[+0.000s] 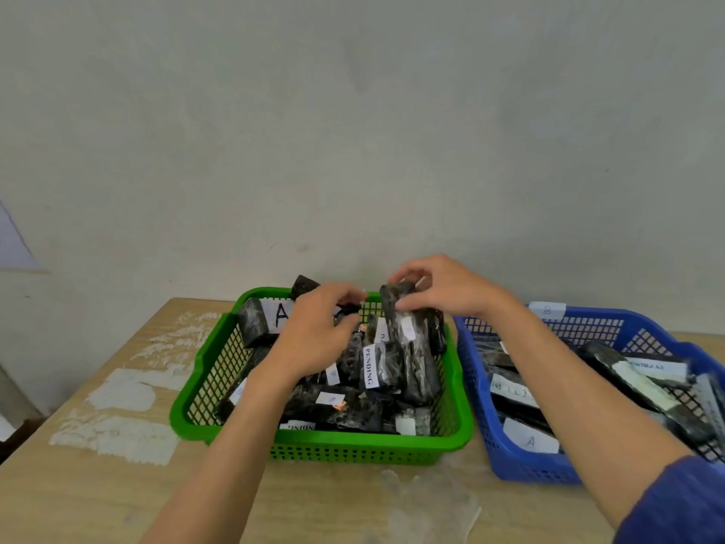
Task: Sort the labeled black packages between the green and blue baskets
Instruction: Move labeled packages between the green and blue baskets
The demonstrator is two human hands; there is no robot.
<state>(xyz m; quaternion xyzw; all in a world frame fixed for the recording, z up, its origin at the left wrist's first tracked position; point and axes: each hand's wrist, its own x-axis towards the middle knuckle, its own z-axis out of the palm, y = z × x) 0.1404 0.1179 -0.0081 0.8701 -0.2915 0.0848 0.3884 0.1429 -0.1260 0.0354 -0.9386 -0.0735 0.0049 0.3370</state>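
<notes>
light wooden table (98, 500) – top worn, with white scraped patches at left and near front edge | plain grey-white wall (353, 111) – behind table, faint marks | pale paper sheet (15, 245) – on wall, far left, partly cut off

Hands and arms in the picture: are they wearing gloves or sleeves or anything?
No gloves. The left hand and the right hand are both bare, with no rings, watch or bracelets showing. The forearms are bare too. Only the dark blue fabric sleeve shows, high on the right arm.
</notes>
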